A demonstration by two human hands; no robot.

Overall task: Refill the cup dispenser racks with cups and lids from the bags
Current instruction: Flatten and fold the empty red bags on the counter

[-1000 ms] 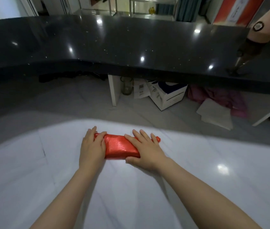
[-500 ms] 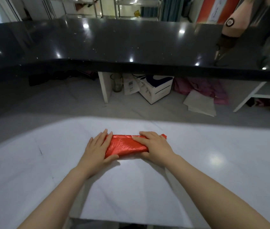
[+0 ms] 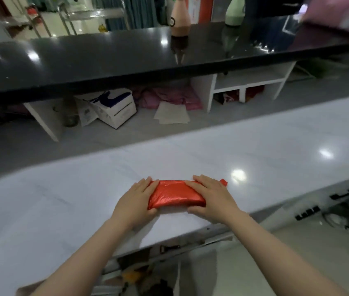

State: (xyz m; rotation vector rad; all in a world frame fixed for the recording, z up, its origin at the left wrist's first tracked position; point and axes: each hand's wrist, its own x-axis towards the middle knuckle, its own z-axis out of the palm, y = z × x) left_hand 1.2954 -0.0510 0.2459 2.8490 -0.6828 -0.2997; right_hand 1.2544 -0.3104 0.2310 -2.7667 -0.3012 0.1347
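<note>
Red bag [image 3: 176,194] now folded tighter, we think; left hand [image 3: 135,200] and right hand [image 3: 213,198] still grip its ends on the surface [image 3: 62,199].

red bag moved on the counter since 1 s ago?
Cannot tell. The camera swung, and the white counter has no fixed mark nearby. The red folded bag lies under the left hand and right hand.

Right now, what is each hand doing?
Left hand: holds the left end of the red bag.
Right hand: holds its right end, fingers on top, thumb underneath.
</note>
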